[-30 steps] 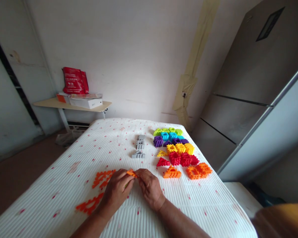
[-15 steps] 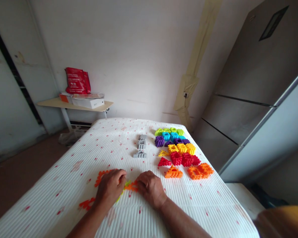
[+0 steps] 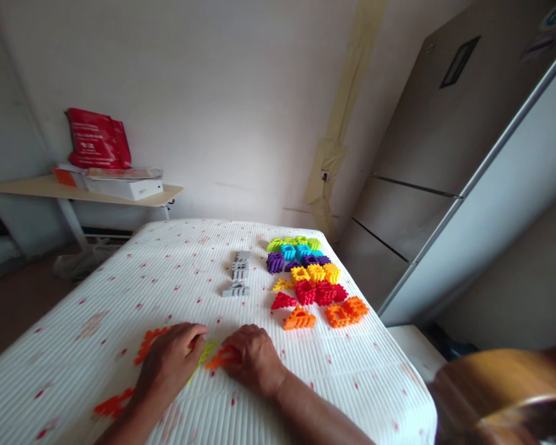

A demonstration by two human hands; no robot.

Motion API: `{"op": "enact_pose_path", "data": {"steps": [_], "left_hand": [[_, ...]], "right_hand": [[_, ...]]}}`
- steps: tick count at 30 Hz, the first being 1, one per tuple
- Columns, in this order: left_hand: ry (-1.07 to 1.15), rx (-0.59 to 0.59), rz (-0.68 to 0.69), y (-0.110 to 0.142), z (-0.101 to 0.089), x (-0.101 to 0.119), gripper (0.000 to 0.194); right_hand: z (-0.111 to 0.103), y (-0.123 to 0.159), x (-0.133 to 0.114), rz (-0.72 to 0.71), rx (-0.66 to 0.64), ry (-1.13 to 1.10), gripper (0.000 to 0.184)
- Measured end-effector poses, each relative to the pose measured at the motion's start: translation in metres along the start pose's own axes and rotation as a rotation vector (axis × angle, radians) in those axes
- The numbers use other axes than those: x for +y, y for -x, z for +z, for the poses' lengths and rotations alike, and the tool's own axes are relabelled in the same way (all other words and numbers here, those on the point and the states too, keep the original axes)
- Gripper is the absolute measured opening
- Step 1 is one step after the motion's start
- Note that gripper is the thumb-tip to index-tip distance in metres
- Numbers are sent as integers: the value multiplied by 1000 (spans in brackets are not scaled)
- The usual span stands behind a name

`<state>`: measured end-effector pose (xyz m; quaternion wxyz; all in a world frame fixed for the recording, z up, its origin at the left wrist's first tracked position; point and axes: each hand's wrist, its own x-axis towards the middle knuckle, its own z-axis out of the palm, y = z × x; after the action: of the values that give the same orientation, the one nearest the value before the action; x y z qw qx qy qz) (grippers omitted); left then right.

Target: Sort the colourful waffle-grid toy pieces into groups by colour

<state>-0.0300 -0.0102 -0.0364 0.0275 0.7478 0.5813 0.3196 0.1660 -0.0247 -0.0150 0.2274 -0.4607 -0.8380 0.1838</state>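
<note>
My left hand rests low over the white sheet, its fingers curled on a yellow-green interlocking block piece. Most of that piece is hidden behind the hand. My right hand, just to the right, grips a flat orange interlocking block piece between bent fingers. The orange piece lies close beside the yellow-green one; whether they are joined I cannot tell. Another orange piece lies behind my left hand, partly covered by it. Beside my left forearm is a red-orange piece.
Grey blocks stand mid-table. Rows of blocks on the right are green, blue, purple, yellow, red and orange. A side table holds a red bag. A refrigerator stands right.
The view has turned to the right, so everything sits further left in the picture. More of the yellow-green piece shows between my hands. The block rows have stayed in place.
</note>
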Motion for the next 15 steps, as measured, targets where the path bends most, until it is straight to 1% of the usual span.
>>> {"op": "enact_pose_path", "data": {"steps": [2, 4, 7, 10, 13, 15], "left_hand": [[4, 15, 5, -1, 1, -3, 24], [10, 29, 14, -1, 1, -4, 24], [20, 34, 14, -2, 0, -5, 24], [34, 31, 3, -2, 1, -4, 25], [43, 37, -8, -2, 2, -4, 26], [43, 36, -17, -2, 2, -4, 26]], "right_hand": [[-4, 4, -3, 10, 21, -66, 37], [-13, 10, -4, -3, 68, -142, 41], [-39, 22, 3, -46, 183, -215, 39], [-76, 33, 24, -44, 310, -219, 30], [-108, 43, 49, 34, 345, -187, 29], [-121, 47, 62, 99, 327, -167, 29]]}}
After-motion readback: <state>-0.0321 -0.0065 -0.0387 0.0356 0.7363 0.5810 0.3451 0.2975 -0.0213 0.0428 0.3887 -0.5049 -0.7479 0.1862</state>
